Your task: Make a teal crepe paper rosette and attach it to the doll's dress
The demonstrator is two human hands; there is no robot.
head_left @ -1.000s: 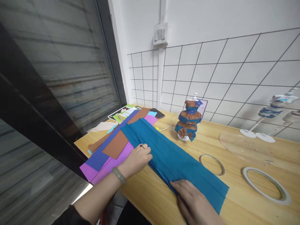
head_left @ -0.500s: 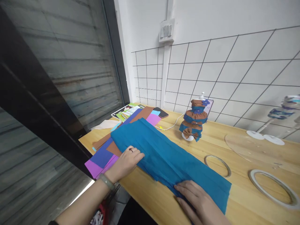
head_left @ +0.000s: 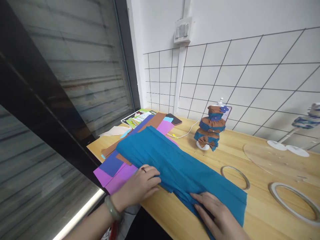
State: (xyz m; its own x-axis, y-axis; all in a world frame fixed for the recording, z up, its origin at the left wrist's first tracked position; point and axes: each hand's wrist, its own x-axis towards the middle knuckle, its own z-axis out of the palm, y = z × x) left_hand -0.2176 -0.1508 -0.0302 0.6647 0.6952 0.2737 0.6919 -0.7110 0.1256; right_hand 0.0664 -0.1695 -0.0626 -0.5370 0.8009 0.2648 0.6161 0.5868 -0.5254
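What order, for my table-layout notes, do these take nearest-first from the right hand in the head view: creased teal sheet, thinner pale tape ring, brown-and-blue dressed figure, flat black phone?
1. Teal sheet: touching the right hand.
2. Tape ring: beyond, rightward.
3. Dressed figure: farther back.
4. Black phone: back left.

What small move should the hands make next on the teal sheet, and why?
Probably the left hand should smooth the near edge of the teal sheet: between that hand and the right hand, this edge lies creased and uneven, while the far edge looks fairly straight.
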